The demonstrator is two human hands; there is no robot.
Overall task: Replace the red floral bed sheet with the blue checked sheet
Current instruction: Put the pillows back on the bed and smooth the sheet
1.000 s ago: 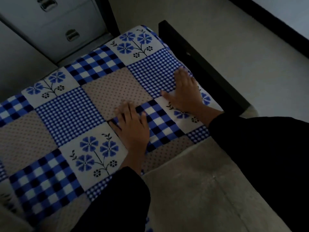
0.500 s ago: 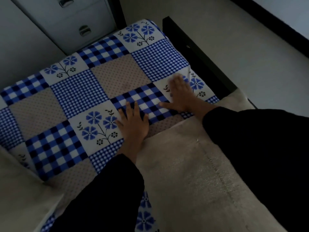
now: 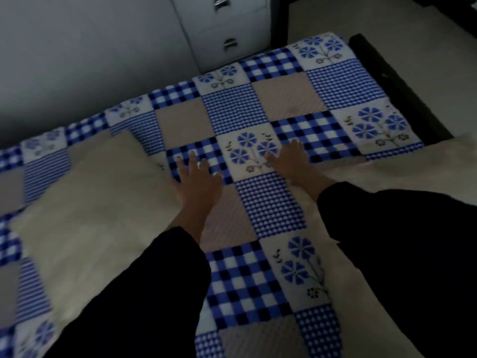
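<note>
The blue checked sheet (image 3: 268, 104), a patchwork of gingham, beige and blue-flower squares, lies spread over the bed. My left hand (image 3: 197, 180) presses flat on it with fingers spread, on a dark gingham square. My right hand (image 3: 290, 161) lies flat on a flower square just to the right. Both arms wear black sleeves. Pale cream fabric (image 3: 85, 202) covers part of the sheet on the left, and more cream fabric (image 3: 402, 166) lies on the right. No red floral sheet is in view.
A white cabinet with metal drawer handles (image 3: 227, 29) stands against the far side of the bed. The dark bed frame (image 3: 395, 83) runs along the right end. Light floor (image 3: 413, 34) lies beyond it.
The view has swung left and back, showing more of the bed. Both hands have slid leftward along the sheet, still flat. The cream fabric on the left has come into view.
</note>
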